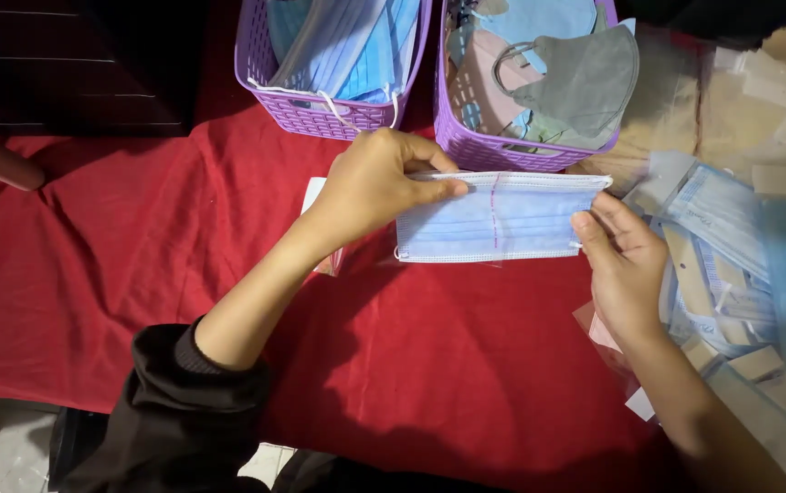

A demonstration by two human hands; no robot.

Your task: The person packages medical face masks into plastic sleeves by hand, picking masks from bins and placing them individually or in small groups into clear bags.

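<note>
Our left hand (376,187) and right hand (624,265) pinch a blue mask (493,219) in a clear sleeve; 2 purple baskets (320,114) behind hold masks, packets (731,237) piled right.

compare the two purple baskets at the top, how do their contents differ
The left basket holds flat, pleated light blue masks stacked on edge, all alike; the right basket holds shaped, folded masks in mixed colours. The left basket's masks stay mostly inside the rim, with white ear loops hanging over it, while a grey mask spills over the right basket's edge. Both baskets are purple, perforated plastic, standing side by side on the red cloth.
</note>
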